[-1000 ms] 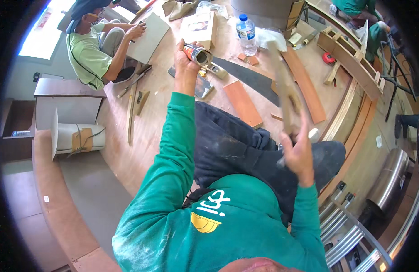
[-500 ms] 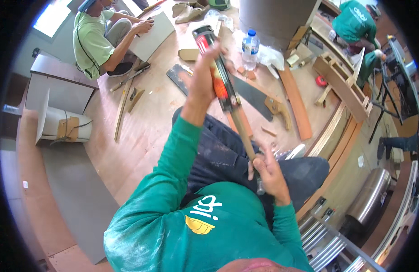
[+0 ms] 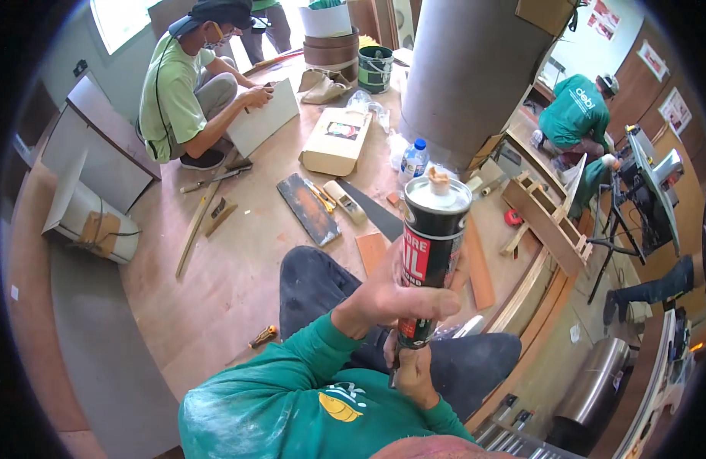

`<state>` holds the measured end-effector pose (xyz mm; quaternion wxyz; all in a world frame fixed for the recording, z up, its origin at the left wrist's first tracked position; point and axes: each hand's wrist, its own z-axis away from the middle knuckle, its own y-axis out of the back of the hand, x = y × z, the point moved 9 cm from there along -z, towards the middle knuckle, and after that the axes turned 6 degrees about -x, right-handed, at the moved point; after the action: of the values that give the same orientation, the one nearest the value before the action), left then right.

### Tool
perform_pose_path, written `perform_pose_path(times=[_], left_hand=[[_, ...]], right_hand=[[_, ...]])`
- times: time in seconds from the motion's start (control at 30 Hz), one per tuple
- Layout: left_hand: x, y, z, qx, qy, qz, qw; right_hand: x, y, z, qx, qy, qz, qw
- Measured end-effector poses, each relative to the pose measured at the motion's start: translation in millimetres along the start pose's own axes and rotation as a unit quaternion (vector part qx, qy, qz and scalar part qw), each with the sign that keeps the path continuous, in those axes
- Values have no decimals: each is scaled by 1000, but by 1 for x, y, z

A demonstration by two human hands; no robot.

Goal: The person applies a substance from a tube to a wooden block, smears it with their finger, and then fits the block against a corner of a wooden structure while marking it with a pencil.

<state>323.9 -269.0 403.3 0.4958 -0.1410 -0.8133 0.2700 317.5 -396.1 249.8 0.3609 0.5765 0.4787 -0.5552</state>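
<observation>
My left hand [image 3: 383,298] is wrapped round a black-and-red cartridge [image 3: 428,268], held upright in front of me, with tan material on its white top. Directly below it my right hand [image 3: 414,375] is closed on a stick [image 3: 396,369] at the cartridge's bottom end, mostly hidden. Beyond them on the plywood floor [image 3: 215,298] lie a dark flat board [image 3: 307,210], a wooden plane [image 3: 345,202], a saw [image 3: 379,214], reddish wood strips [image 3: 480,271] and a water bottle [image 3: 414,161]. A small knife [image 3: 262,336] lies left of my knee.
A co-worker [image 3: 177,99] crouches back left with a white board [image 3: 265,115]; another [image 3: 573,115] crouches back right. A large grey cylinder [image 3: 456,76] stands behind, a cardboard box [image 3: 334,145] before it. A wooden frame [image 3: 544,222] and stand [image 3: 628,214] are right, a wrapped roll [image 3: 108,229] left.
The cartridge has swung upright and come down toward me, its top now facing the camera. My right hand has dropped lower and sits under it, with the stick mostly hidden now.
</observation>
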Motion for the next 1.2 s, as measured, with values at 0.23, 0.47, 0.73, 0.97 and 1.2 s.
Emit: perform_pose_path(times=[0.23,0.47,0.73,0.97,1.2], left_hand=[[-1,-1,2,-12,-14,45,999],[-4,7,-2,-10,-16,54,998],[-15,8,0,-26,-5,123,992],[-11,10,-5,-71,-50,188,978],[-7,11,-10,-123,-78,260,955]], right_hand=[[3,-4,4,0,-9,-22,1000],[-7,-8,-1,-8,3,-59,998],[-4,-17,-3,-18,-15,-117,993],[-6,-23,-4,-64,-38,-169,983],[-5,-32,-5,-105,-52,-225,967]])
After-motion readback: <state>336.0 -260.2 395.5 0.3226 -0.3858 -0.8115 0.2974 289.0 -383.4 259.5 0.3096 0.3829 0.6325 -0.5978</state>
